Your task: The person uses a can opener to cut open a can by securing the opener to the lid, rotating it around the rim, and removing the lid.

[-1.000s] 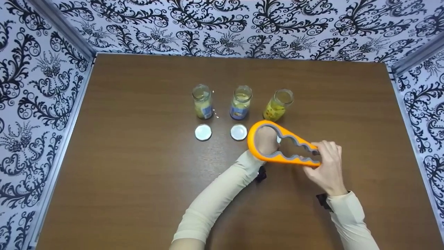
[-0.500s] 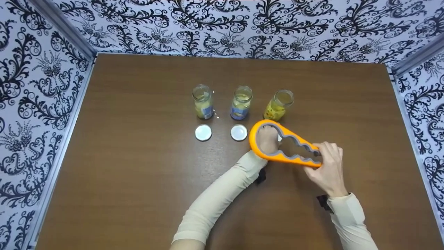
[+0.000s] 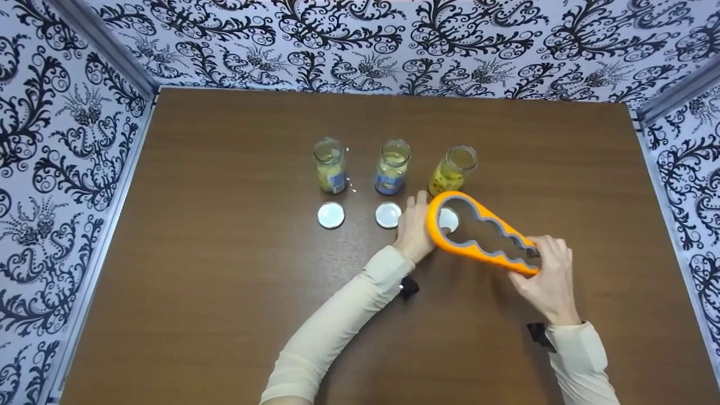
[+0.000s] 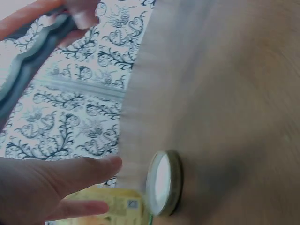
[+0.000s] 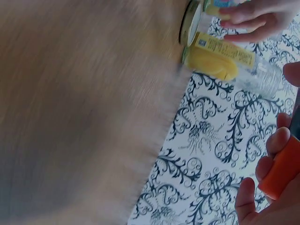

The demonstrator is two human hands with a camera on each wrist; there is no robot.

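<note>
My right hand (image 3: 548,278) grips the handle ends of an orange jar opener (image 3: 485,257) with grey wavy inner edges. In the head view its loop hangs over the right-hand lid (image 3: 448,212), a white-lined jar lid lying with its inside up. My left hand (image 3: 415,229) is just left of the loop, fingers extended and holding nothing. The left wrist view shows its thumb and a finger near the lid (image 4: 162,183). Behind the lid stands an uncovered glass jar (image 3: 448,179) with yellow contents. The orange handle (image 5: 282,171) shows in my right palm in the right wrist view.
Two more uncovered jars stand in the row, the left jar (image 3: 331,169) and the middle jar (image 3: 391,169). A left lid (image 3: 331,215) and a middle lid (image 3: 387,215) lie in front of them. White crumbs dot the brown table (image 3: 225,253). Patterned panels (image 3: 365,45) wall it in.
My left hand has come away from the right lid, moving left from beneath the opener's loop. The right hand has shifted right and slightly toward me with the jar opener.
</note>
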